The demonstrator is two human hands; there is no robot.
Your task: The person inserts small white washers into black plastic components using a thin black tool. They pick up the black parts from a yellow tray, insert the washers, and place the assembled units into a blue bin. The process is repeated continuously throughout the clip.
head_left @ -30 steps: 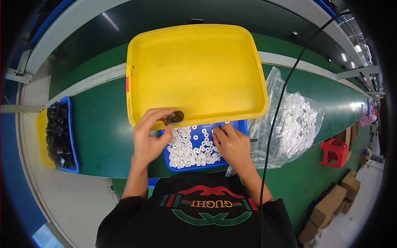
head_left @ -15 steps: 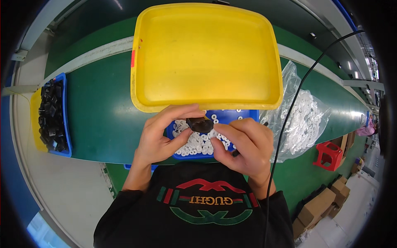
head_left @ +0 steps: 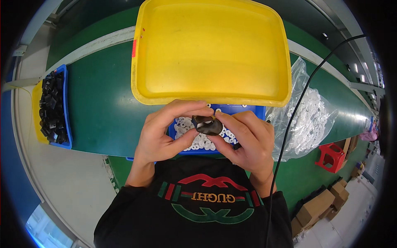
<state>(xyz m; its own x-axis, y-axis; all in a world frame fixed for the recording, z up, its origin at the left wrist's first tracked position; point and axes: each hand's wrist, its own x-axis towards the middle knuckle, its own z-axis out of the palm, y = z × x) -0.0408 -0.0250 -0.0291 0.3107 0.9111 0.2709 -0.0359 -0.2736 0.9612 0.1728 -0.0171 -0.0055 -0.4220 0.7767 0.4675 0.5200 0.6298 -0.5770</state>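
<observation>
Held over the blue tray [head_left: 252,110] is a small black hollow plastic part [head_left: 211,127], with something pale showing inside its opening. My left hand [head_left: 162,130] grips it from the left, thumb below and fingers above. From the right, my right hand [head_left: 253,142] closes its thumb and index finger on the same part. A small dark object [head_left: 237,146] shows by the right hand's curled fingers; I cannot make out what it is. Many white plastic rings [head_left: 202,142] lie in the blue tray, partly hidden by my hands.
A large yellow tray [head_left: 211,99] stands just beyond the blue one. At the far left, a blue bin [head_left: 66,103] holds black parts [head_left: 53,109]. A clear bag of white rings [head_left: 308,120] lies right, crossed by a black cable [head_left: 295,107]. A red stool [head_left: 331,158] stands on the floor.
The right thumb and index finger have come onto the black part, which has tilted and shifted slightly right. The whole view has shifted a little.
</observation>
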